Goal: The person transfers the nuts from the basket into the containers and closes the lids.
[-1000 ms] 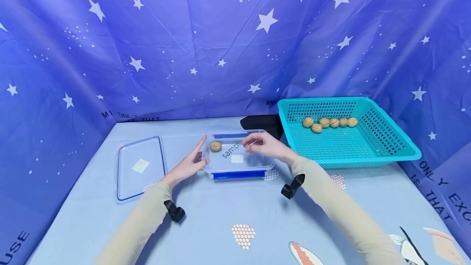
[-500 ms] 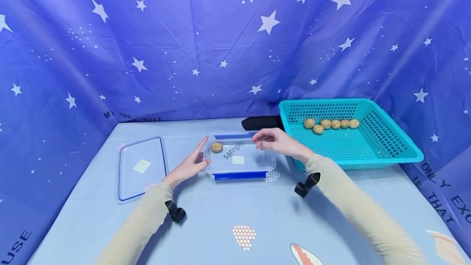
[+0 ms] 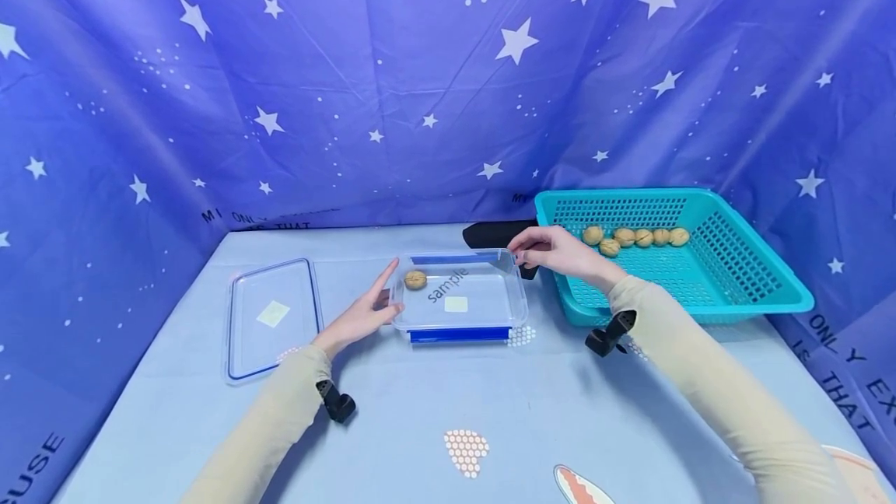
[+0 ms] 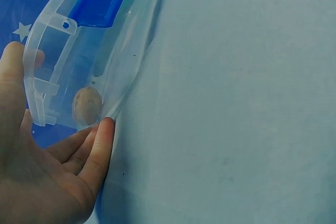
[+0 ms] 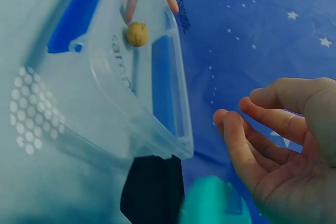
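Observation:
A clear plastic food container [image 3: 490,302] with blue side clips stands uncovered at mid-table, printed "sample". One walnut [image 3: 415,279] lies inside, near its left end; in the left wrist view this walnut [image 4: 86,105] shows through the wall. My left hand [image 3: 357,319] rests against the container's left end, fingers fairly straight and spread along that side. Beyond the container's back right corner is my right hand [image 3: 560,253], loosely curled. In the right wrist view, nothing shows between the fingers of the right hand [image 5: 283,140].
A turquoise basket [image 3: 735,309] stands at the right, several walnuts [image 3: 643,237] gathered toward its back. Left of the container lies its clear lid [image 3: 280,348], blue-sealed. A black flat object [image 3: 490,235] sits behind the container, beside the basket. A starry blue curtain [image 3: 420,61] hangs behind the table.
My right hand has moved from over the container's right half to the right and back, past its corner toward the basket. My left hand and the walnut inside have stayed put.

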